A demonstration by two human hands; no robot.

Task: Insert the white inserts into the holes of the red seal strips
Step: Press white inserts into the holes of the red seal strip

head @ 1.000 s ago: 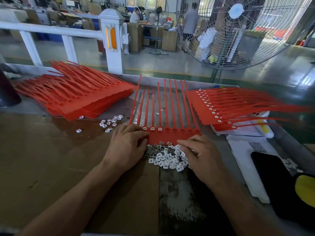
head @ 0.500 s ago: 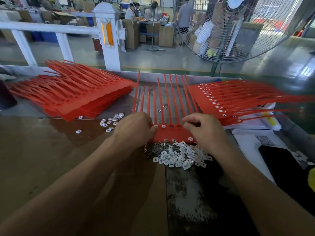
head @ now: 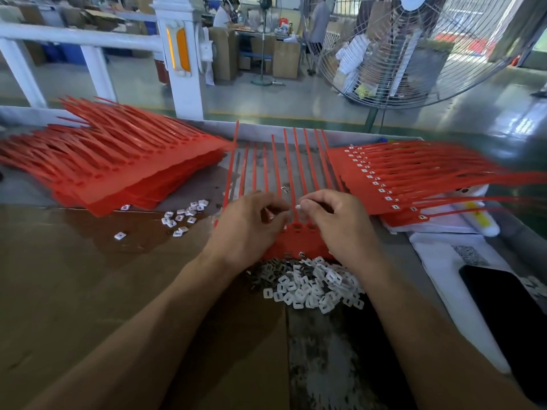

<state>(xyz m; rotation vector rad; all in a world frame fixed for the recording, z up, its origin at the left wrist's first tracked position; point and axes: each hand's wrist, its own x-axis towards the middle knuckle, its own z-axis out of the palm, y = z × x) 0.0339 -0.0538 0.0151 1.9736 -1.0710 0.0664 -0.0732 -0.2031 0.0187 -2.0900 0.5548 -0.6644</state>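
Red seal strips lie stacked at the left of the table, with loose inserts scattered just beside them. The left hand, fingers curled, rests on the center strip set; whether it grips anything I cannot tell. The right hand pinches a white insert above the strip heads (the insert pile lies below). Filled strips lie at right.

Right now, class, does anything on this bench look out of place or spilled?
Yes: a few white inserts lie scattered left of the main pile, and one sits loose among the red strips.
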